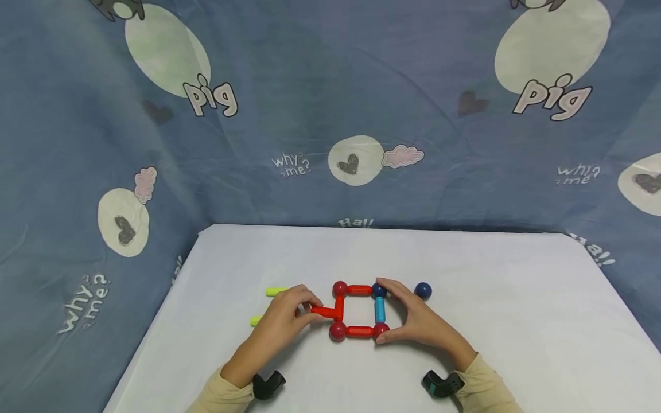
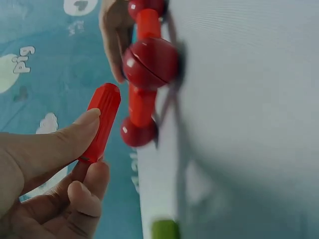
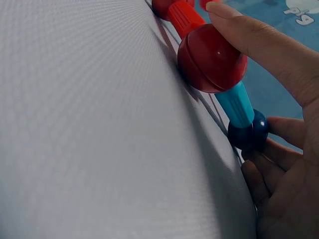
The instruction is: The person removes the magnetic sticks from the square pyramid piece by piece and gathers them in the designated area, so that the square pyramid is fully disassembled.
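A square of building rods and balls lies on the white table, with red rods (image 1: 359,331), a light blue rod (image 1: 380,310), red balls (image 1: 338,331) and a dark blue ball (image 3: 241,137). My left hand (image 1: 283,314) pinches a loose red rod (image 2: 103,122) between thumb and fingers, left of the square. In the left wrist view that rod is tilted and apart from the square. My right hand (image 1: 428,324) grips the square's right side, thumb at the near red ball (image 3: 212,57) and fingers at the far dark blue ball.
Two yellow-green rods (image 1: 276,291) lie left of the square, partly behind my left hand. A loose dark blue ball (image 1: 423,291) sits beyond my right hand. A patterned blue cloth (image 1: 310,115) hangs behind the table. Dark straps (image 1: 443,384) are at both wrists.
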A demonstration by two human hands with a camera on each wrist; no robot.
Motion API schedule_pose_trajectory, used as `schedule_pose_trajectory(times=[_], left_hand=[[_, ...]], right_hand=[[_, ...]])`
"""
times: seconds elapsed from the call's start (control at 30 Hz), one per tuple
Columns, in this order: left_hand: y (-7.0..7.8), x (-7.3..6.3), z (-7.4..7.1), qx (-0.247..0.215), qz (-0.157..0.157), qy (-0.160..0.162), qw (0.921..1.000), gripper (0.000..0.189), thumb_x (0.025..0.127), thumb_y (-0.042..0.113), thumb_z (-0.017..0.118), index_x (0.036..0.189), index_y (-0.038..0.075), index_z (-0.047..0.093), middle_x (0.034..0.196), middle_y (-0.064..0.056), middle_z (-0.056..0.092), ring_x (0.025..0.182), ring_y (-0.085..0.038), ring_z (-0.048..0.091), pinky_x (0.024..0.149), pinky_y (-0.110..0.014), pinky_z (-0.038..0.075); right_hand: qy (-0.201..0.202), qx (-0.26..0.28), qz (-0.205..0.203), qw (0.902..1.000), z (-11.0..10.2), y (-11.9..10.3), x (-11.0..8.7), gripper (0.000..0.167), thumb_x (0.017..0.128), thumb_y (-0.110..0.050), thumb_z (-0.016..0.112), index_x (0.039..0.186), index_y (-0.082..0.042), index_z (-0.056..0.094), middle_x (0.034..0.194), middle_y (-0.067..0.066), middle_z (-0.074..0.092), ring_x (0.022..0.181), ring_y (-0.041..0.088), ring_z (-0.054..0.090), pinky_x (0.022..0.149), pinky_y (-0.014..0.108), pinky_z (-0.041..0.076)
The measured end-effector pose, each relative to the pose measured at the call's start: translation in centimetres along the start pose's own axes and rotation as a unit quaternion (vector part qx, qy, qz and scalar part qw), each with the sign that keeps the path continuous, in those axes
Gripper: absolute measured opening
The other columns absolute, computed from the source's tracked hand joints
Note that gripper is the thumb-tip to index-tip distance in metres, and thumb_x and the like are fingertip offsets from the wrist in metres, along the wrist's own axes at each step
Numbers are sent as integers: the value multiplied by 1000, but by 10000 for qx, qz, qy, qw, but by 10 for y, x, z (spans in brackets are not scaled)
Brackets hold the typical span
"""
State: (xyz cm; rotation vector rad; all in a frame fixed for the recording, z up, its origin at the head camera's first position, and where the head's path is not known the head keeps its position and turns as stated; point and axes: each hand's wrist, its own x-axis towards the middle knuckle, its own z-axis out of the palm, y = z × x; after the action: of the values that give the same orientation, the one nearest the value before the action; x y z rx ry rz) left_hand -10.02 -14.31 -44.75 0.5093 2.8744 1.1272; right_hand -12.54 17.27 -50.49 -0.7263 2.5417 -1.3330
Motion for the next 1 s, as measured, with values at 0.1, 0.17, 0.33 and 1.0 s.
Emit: schedule_pose_trajectory(times=[0.1,0.17,0.33,1.0], left_hand=[[-7,-14,-5,231,-166,146,9995,20,76,12,90,90,19,79,86,11,68,76,-5,57,65,-19,50],[-11,-22,-9,380,-368,199,9984,21,74,12,91,89,20,79,87,10,69,74,-6,56,65,-19,48],[-20,-36,-16,703,-935,231,9929,22,73,13,92,89,21,79,88,10,69,75,-8,54,69,-23,44],[-32,-48,-32,1164,-1116,-115,9869,24,68,5,94,79,16,76,75,9,65,68,-7,52,64,-24,44]], right_hand=[[19,-25,36,10000,-1,1,-1,113,66,-49,96,160,-21,38,163,7,42,149,37,42,116,66,36],[18,-41,54,10000,-1,0,-1,113,67,-49,95,160,-21,38,163,7,42,149,37,42,116,66,36],[-15,-42,18,10000,-1,-1,-1,112,68,-49,95,160,-21,38,164,7,41,150,38,40,116,67,35],[-66,123,53,9999,-1,-8,1,110,68,-44,95,159,-18,39,164,10,41,152,39,38,117,67,33]])
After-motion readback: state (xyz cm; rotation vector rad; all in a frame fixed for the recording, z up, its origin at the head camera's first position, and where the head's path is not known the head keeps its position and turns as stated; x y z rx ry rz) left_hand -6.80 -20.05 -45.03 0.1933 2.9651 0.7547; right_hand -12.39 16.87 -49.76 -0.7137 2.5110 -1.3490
